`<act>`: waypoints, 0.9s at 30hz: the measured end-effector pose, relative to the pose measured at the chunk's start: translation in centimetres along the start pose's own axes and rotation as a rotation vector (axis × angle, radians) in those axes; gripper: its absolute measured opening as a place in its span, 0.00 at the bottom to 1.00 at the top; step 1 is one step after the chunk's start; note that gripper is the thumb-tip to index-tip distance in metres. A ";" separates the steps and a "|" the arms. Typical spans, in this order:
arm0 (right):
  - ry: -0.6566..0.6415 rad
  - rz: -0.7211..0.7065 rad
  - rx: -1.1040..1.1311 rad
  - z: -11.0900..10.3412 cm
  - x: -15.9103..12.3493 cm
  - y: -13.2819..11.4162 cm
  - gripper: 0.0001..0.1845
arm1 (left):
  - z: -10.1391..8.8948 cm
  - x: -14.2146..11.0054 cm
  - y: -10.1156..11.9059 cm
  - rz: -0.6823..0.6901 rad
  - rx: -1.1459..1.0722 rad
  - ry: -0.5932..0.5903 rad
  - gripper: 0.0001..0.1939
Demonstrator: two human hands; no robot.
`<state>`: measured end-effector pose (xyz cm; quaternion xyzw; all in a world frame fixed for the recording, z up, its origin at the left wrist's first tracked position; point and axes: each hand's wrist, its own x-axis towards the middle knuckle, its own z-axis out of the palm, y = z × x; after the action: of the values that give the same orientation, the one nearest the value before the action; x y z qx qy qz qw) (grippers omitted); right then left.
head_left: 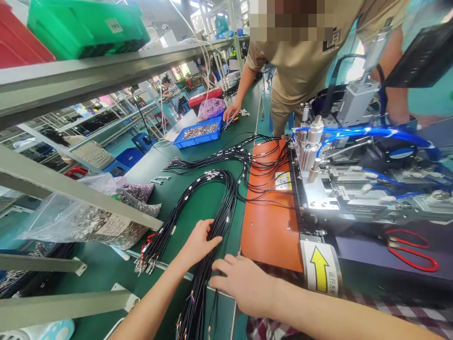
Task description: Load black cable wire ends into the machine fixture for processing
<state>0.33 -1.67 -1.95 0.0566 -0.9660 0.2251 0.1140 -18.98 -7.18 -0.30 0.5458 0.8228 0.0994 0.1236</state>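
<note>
A thick bundle of black cables (pixel 226 203) bends in an arch on the green bench, with metal terminals at its left end and coloured wire ends hanging over the front edge. My left hand (pixel 198 243) rests against the bundle, its thumb stretched over the cables and apart from the fingers. To the right of the bundle is my right hand (pixel 244 283), fingers slightly bent, with a gap between thumb and forefinger near the cables. A thin black cable hangs below its fingertips. A second group of black cables (pixel 208 156) runs across to the orange plate (pixel 265 226).
At right stands a machine (pixel 314 165) with blue air tubes and red-handled scissors (pixel 412 248). A blue tray (pixel 201 134) holds small metal parts. A person's hand (pixel 231 112) is beside it. Bags of parts (pixel 116 217) lie left, below a shelf frame (pixel 71 184).
</note>
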 end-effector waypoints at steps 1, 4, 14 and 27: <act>-0.025 -0.013 -0.023 0.0 0.1 -0.2 0.17 | 0.0 -0.2 0.3 0.009 0.018 -0.005 0.25; -0.027 0.015 -0.013 -0.7 -0.3 -0.5 0.10 | 0.0 -0.2 0.8 0.024 0.093 -0.004 0.26; 0.514 0.331 0.619 -7.0 -11.3 0.4 0.12 | -2.5 2.1 0.9 0.149 0.260 0.131 0.22; 0.864 0.587 1.272 -10.1 -14.5 3.0 0.05 | -0.5 0.7 14.6 0.849 0.003 -0.021 0.13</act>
<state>15.81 6.34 2.08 -0.2360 -0.5002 0.7522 0.3582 -6.59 -0.94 4.44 0.8374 0.5238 0.1346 0.0794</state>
